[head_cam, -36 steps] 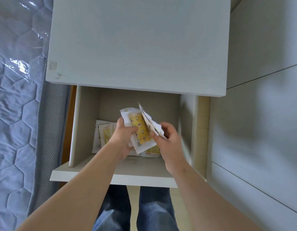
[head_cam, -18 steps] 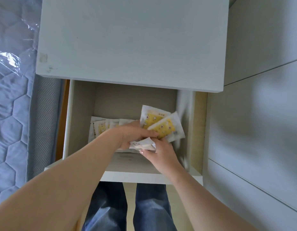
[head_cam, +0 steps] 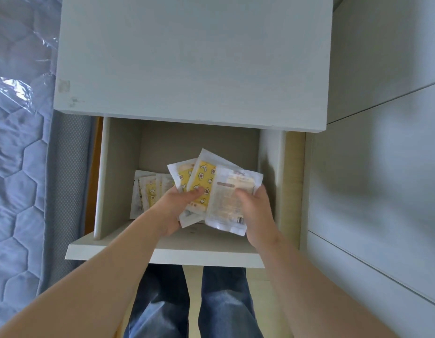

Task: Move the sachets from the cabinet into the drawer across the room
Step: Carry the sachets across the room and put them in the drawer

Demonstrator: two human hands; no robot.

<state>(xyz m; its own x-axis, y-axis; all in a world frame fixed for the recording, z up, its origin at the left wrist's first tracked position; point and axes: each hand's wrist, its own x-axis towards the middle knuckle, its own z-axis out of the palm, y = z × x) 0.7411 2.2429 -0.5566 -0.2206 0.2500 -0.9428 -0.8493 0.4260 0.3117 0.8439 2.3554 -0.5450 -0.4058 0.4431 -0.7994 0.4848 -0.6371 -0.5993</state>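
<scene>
The drawer (head_cam: 162, 251) of a white nightstand stands pulled out below me. Over its right half I hold a fan of white sachets with yellow star prints (head_cam: 202, 184). My left hand (head_cam: 173, 211) grips their lower left with the thumb on top. One sachet (head_cam: 230, 198) lies back side up at the right, and my right hand (head_cam: 256, 211) holds its right edge. Several more sachets (head_cam: 148, 191) lie flat on the drawer floor at the left, partly hidden by my left hand.
The nightstand top (head_cam: 194, 57) overhangs the drawer's back. A quilted blue mattress in plastic wrap (head_cam: 18, 167) runs along the left. White cabinet panels (head_cam: 382, 167) fill the right. My legs in jeans (head_cam: 194, 303) stand under the drawer front.
The sachets in my hands have spread into a wider fan and turned. My right hand moved from under the stack to its right edge, with one sachet now back side up.
</scene>
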